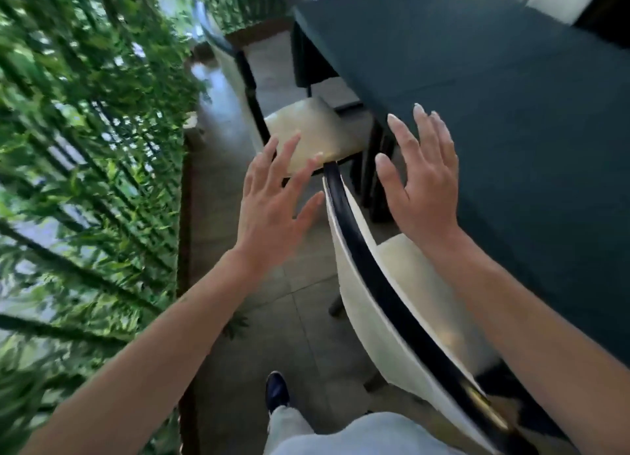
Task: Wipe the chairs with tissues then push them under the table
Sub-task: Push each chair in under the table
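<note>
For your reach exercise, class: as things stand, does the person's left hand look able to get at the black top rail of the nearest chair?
Probably yes. The left hand, open and empty, hovers just beside the black top rail with nothing between them.

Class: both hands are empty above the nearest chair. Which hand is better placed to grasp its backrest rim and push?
Left hand: its thumb nearly meets the chair's black backrest rim; the right hand hovers further off.

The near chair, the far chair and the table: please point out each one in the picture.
near chair (381, 267): head view, on its dark top rail.
far chair (306, 127): head view, on its pale seat.
table (511, 96): head view, on its dark top.
</note>
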A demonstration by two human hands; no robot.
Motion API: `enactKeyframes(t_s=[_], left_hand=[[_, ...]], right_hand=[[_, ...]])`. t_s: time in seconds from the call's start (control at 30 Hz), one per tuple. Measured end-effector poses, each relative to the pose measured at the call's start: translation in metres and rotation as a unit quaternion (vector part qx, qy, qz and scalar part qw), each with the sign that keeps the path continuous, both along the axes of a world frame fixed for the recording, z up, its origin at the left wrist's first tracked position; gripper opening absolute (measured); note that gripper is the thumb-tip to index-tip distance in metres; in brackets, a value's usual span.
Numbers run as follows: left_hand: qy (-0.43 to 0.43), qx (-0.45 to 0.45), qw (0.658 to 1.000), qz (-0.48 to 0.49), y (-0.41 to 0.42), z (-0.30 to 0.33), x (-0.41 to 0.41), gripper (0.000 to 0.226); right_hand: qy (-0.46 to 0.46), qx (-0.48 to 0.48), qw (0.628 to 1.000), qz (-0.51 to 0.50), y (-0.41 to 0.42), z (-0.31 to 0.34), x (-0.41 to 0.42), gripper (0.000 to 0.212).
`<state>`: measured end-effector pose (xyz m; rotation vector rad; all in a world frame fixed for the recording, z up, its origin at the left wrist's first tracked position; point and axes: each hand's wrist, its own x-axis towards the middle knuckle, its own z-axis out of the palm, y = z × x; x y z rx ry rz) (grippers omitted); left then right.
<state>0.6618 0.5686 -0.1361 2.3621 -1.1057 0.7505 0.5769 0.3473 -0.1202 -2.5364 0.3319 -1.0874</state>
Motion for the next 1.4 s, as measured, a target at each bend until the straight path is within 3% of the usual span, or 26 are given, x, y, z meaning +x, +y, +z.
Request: enactKeyframes(t_s=[0.27,0.43,0.53,0.67,0.93,1.2,1.4], left_hand=[[0.04,-0.017,0.983,-0.176,-0.018,0.003,0.062,0.05],[0.017,-0.011,0.97,-0.242,-0.055,-0.006,0.068,0.047],[0.022,-0.003,0.96,-0.278,-0.073,-0.01,0.066,0.048],[0.017,-0.003,0.937,-0.35,-0.086,-0.018,0.064,0.049],[0.011,0.005,0.922,-0.388,-0.096,-0.05,0.083,0.046],[0.007,0.047,0.889,-0.456,-0.051,-0.096,0.091,0.048],[0.012,-0.003,0.9,-0.435,-0.054,-0.107,0.082,0.041]], right_hand=[[0.052,0.05,0.985,-0.155,0.033,0.009,-0.027,0.056],[-0.012,0.012,0.979,-0.203,0.031,0.007,-0.06,0.052],[0.003,-0.029,0.966,-0.255,0.025,0.006,-0.068,0.053],[-0.015,0.036,0.95,-0.308,0.048,-0.007,-0.089,0.057],[0.042,-0.007,0.88,-0.474,0.106,-0.043,-0.113,0.055],[0.172,-0.045,0.812,-0.556,0.178,-0.107,-0.108,0.049],[0.144,-0.072,0.8,-0.579,0.176,-0.12,-0.104,0.043]])
